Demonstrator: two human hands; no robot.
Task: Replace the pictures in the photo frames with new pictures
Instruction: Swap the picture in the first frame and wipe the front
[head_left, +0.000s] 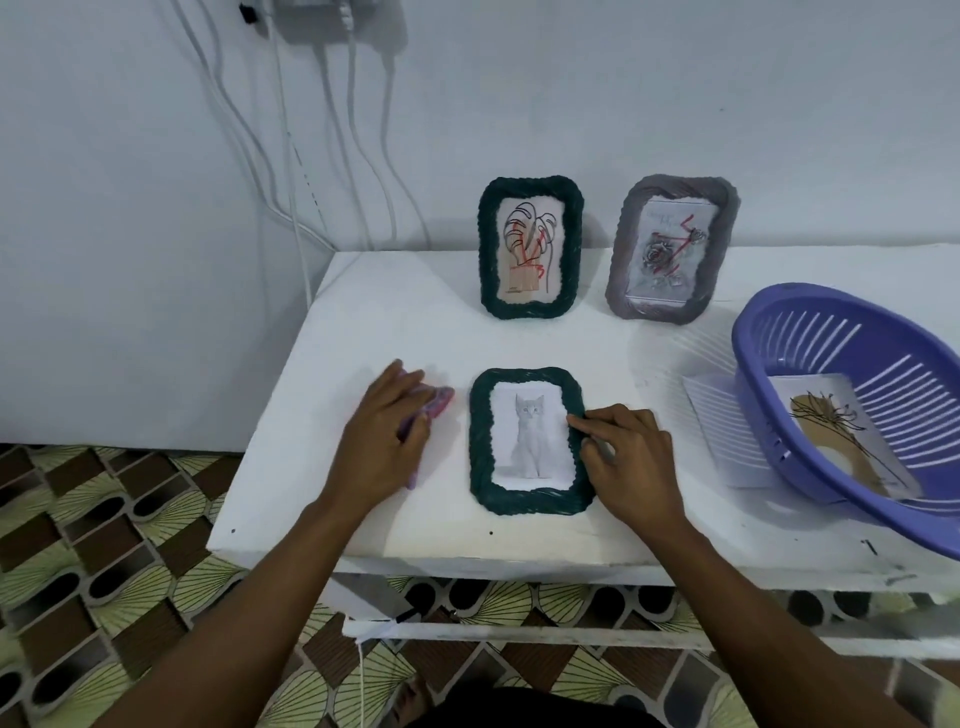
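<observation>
While our right hand pinches the light, floppy kitten picture at the green woven frame edge, our left hand clasps something pink.

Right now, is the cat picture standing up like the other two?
No, the cat frame lies flat on the table, under both hands.

We are pinching the green frame near the table's front edge with our right hand, our left hand gripping a pink object.

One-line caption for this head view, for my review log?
Right hand pinches the flat green kitten frame; left hand holds a pink object; two frames stand behind.
</observation>
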